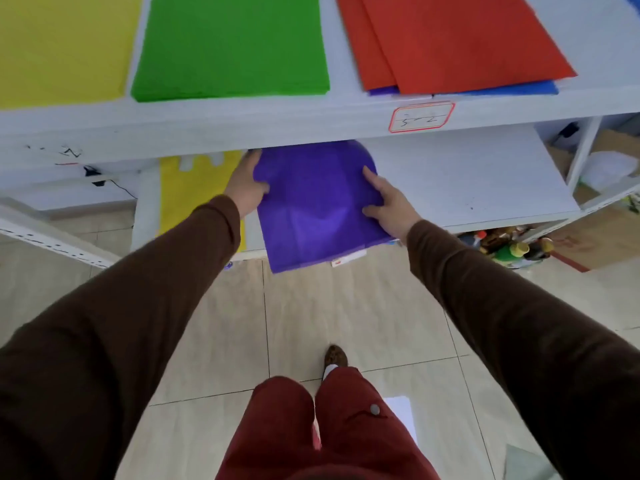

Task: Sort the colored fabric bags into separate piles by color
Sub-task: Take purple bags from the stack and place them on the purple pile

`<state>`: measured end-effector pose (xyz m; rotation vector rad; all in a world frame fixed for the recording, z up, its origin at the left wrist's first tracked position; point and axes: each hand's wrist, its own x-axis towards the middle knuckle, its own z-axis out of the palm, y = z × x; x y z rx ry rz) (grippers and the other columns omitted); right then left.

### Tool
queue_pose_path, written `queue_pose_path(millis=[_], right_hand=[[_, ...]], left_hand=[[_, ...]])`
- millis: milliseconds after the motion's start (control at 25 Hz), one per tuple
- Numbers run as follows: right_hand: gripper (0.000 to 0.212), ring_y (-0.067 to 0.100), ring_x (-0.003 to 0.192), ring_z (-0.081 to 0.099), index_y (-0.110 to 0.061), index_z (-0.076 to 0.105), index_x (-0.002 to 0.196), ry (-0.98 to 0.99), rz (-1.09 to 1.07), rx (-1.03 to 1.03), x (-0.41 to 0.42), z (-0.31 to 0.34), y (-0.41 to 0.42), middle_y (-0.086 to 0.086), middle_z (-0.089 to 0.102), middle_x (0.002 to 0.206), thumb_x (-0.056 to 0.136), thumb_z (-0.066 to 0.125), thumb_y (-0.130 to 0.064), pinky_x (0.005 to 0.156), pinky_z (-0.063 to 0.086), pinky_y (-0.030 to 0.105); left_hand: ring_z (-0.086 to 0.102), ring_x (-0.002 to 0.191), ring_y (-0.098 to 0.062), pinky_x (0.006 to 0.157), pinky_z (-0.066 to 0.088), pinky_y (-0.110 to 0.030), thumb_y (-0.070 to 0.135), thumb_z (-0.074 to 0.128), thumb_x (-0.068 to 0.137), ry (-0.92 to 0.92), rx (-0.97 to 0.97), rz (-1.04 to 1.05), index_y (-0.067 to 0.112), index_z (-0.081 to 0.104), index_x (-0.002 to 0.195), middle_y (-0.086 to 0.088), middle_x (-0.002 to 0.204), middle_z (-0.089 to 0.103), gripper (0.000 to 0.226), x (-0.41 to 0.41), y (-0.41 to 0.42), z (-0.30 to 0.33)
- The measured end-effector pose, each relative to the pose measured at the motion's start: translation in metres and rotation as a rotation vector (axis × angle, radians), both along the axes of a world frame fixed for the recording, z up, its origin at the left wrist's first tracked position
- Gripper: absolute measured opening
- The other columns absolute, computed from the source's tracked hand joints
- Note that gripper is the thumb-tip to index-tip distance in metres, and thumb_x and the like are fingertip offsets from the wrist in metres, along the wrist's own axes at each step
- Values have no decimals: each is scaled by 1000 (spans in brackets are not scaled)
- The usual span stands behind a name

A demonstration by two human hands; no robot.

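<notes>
both hands on purple bag (311,209), lower shelf (467,174): left hand (246,188) grips 9 o'clock edge, right hand (388,206) pinches 3 o'clock edge; long axis 12–6.

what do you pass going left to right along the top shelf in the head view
yellow pile → green pile → red bags, lying over purple and blue ones whose own order is unclear
</notes>
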<state>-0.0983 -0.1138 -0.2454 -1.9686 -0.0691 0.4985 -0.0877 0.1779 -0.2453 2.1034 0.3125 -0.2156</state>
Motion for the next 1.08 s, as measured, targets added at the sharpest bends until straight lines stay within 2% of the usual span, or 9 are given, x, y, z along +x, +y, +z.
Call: queue_pose_path(millis=[80,160,240,360,440,560,680,880,1080], right_hand=[[72,21,127,49,-20,37,149,-108,-38,25,44,-11,17,4,43,148,85,56,8,106,45,33],[61,19,118,56,-12,47,141,-173,-108,90,81,-25,29,6,54,137,84,58,8,98,50,30],[62,17,115,58,-11,47,140,-188,-141,146,107,-53,38,4,55,134,83,59,9,95,51,26],[78,20,126,52,-21,36,149,-95,-139,125,123,-134,50,2,44,146,83,58,13,103,47,28],[79,25,127,52,-22,34,150,-6,-140,79,126,-194,57,4,43,147,84,57,13,101,47,31],[75,28,130,48,-24,29,153,62,-107,-50,127,-252,64,4,41,150,89,58,2,107,44,39],[62,26,130,46,-22,31,152,42,-105,-211,127,-274,62,2,40,150,96,52,-7,107,44,36],[57,25,131,46,-21,36,149,-43,-79,-332,126,-283,60,2,39,150,96,51,-8,107,43,35],[50,30,135,40,-19,46,143,-27,-130,-483,106,-238,43,4,37,153,95,55,-27,109,38,40]], left_hand=[[55,108,-17,92,44,-28,4,59,86,-23,-7,75,10,60,107,-7,117,59,22,43,16,-8],[51,98,-11,89,41,-26,7,52,97,-103,-100,94,17,55,103,2,109,56,11,82,36,-22],[51,98,-7,91,41,-29,16,55,97,-92,-148,127,19,54,114,7,112,57,18,115,56,-48],[51,105,-12,98,49,-33,5,64,76,-43,-71,70,18,51,137,0,127,58,64,138,63,-111],[45,115,-9,89,47,-17,-11,57,79,-9,-42,8,23,30,151,0,147,42,84,139,60,-165],[41,128,-10,84,37,-7,-9,53,90,60,-36,34,19,27,153,5,148,35,73,132,57,-239],[38,138,-20,92,32,-11,3,53,96,111,31,71,15,29,152,-4,154,34,62,137,57,-272],[42,133,-23,95,36,-19,6,54,95,91,161,45,17,29,152,-5,154,32,63,145,55,-278],[29,142,-30,116,24,-34,29,57,94,154,417,-31,18,43,145,-11,157,24,55,115,40,-235]])
